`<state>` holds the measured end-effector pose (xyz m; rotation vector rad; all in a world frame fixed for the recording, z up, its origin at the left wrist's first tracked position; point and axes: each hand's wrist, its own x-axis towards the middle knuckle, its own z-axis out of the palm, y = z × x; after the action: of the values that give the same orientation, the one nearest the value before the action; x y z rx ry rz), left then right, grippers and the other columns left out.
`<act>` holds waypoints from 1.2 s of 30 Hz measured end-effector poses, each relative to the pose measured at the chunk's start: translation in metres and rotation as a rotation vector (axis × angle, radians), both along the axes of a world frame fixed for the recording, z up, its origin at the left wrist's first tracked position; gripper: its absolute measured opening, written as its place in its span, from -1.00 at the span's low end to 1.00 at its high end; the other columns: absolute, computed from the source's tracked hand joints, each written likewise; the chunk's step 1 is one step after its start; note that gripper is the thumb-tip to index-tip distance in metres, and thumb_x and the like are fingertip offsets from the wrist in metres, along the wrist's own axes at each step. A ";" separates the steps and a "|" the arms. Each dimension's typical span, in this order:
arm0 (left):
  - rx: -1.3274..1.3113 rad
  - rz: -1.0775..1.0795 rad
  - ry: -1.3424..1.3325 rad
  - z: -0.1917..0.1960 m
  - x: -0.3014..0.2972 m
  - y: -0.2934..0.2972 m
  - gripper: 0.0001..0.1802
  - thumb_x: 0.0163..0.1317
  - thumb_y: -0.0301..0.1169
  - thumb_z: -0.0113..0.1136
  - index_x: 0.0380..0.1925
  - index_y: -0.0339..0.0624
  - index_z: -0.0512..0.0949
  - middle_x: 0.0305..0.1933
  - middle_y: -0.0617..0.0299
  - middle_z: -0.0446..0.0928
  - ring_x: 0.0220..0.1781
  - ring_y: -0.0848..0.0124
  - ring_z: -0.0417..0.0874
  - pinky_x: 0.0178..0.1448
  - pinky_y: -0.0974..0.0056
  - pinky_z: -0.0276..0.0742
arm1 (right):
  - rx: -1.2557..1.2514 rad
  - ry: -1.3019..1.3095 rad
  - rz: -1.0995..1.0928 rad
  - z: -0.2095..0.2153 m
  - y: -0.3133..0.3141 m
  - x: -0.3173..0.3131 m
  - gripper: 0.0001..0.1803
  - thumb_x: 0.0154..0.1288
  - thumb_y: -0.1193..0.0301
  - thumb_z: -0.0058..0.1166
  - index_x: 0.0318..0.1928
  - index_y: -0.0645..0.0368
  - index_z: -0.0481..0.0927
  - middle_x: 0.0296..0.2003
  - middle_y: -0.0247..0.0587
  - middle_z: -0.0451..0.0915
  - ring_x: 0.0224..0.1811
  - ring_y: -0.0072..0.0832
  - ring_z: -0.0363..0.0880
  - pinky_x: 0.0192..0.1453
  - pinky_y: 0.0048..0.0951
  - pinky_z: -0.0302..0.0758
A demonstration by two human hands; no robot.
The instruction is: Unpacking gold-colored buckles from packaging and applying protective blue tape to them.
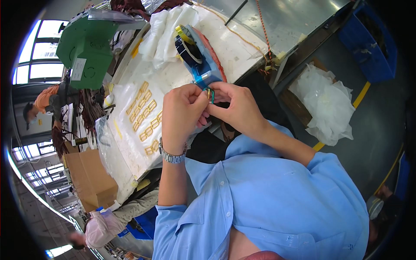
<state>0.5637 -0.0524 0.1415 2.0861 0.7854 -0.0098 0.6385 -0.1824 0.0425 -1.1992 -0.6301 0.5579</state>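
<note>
Blue shirt sleeves (268,203) – 6 o'clock, nearest | left hand (182,113) – wristwatch (172,156) on wrist, fingertips pinched on small copper coil (209,94) at centre | right hand (236,108) – pinching same coil from 3 o'clock | blue tape dispenser (201,65) – 12 o'clock, just beyond hands | loose copper coils on white sheet (145,117) – 9 o'clock | cardboard box (91,177) – 8 o'clock

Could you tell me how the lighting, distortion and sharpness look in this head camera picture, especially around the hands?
Head view: strong fisheye bending, so the table edge curves and the corners go black. The windows at upper left are blown out to white. The metal sheet carries soft glare. The left hand and right hand are evenly lit and fairly sharp, as is the small copper coil between them.
</note>
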 end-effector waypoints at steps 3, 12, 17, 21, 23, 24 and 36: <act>-0.061 0.013 -0.007 0.000 0.002 0.003 -0.75 0.44 -0.45 0.27 -0.42 -0.38 0.66 -0.58 0.19 0.68 -0.65 0.53 0.66 -0.57 0.39 0.55 | -0.031 -0.028 0.034 -0.001 0.000 0.005 -0.62 0.34 0.38 0.43 0.02 0.42 0.72 -0.29 -0.01 0.84 -0.26 -0.50 0.85 -0.08 -0.44 0.72; -0.067 0.141 -0.199 -0.018 -0.021 -0.013 -0.79 0.54 -0.42 0.29 -0.22 -0.41 0.70 -0.50 0.19 0.71 -0.53 0.51 0.74 -0.42 0.38 0.68 | -0.077 -0.003 0.057 0.007 -0.002 0.009 -0.72 0.45 0.37 0.41 -0.04 0.39 0.78 -0.31 -0.19 0.85 -0.25 -0.65 0.81 -0.15 -0.55 0.69; 0.512 -0.063 -0.539 -0.049 -0.044 -0.026 -0.57 0.33 -0.64 0.43 0.19 -0.28 0.63 -0.16 0.07 0.79 -0.23 0.34 0.86 -0.09 0.25 0.78 | -0.029 0.048 0.034 -0.003 0.007 0.004 -0.70 0.44 0.31 0.43 -0.06 0.35 0.82 -0.35 -0.13 0.86 -0.27 -0.70 0.79 -0.22 -0.54 0.67; 0.597 -0.055 -0.668 -0.061 -0.038 -0.022 -0.54 0.24 -0.66 0.48 0.15 -0.28 0.65 -0.13 0.06 0.79 -0.21 0.26 0.87 -0.10 0.24 0.77 | -0.036 0.077 0.060 0.004 0.006 0.003 -0.68 0.48 0.30 0.40 -0.03 0.38 0.82 -0.31 -0.12 0.87 -0.23 -0.69 0.79 -0.18 -0.56 0.67; 0.595 -0.063 -0.670 -0.061 -0.037 -0.020 -0.55 0.23 -0.66 0.48 0.14 -0.28 0.65 -0.15 0.08 0.79 -0.22 0.27 0.88 -0.10 0.24 0.77 | -0.053 0.053 0.047 0.006 0.005 0.004 -0.67 0.49 0.30 0.40 -0.02 0.38 0.82 -0.31 -0.13 0.87 -0.22 -0.69 0.79 -0.17 -0.55 0.67; 0.593 -0.073 -0.668 -0.061 -0.037 -0.018 -0.56 0.23 -0.65 0.48 0.12 -0.28 0.66 -0.17 0.09 0.79 -0.23 0.27 0.88 -0.11 0.24 0.78 | -0.063 0.067 0.067 0.006 0.005 0.005 -0.67 0.49 0.30 0.40 -0.02 0.38 0.82 -0.30 -0.14 0.87 -0.21 -0.68 0.80 -0.15 -0.54 0.68; 0.452 -0.200 -0.522 -0.045 -0.028 -0.006 -0.69 0.30 -0.54 0.43 0.03 -0.26 0.64 -0.25 -0.02 0.77 -0.24 0.13 0.86 -0.16 0.13 0.75 | -0.137 0.167 0.099 -0.003 0.001 0.008 -0.68 0.52 0.31 0.35 -0.05 0.40 0.81 -0.26 -0.18 0.86 -0.19 -0.62 0.82 -0.07 -0.53 0.72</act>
<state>0.5360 -0.0584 0.0962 2.4225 0.2709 0.6289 0.6467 -0.1815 0.0398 -1.2392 -0.5168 0.7865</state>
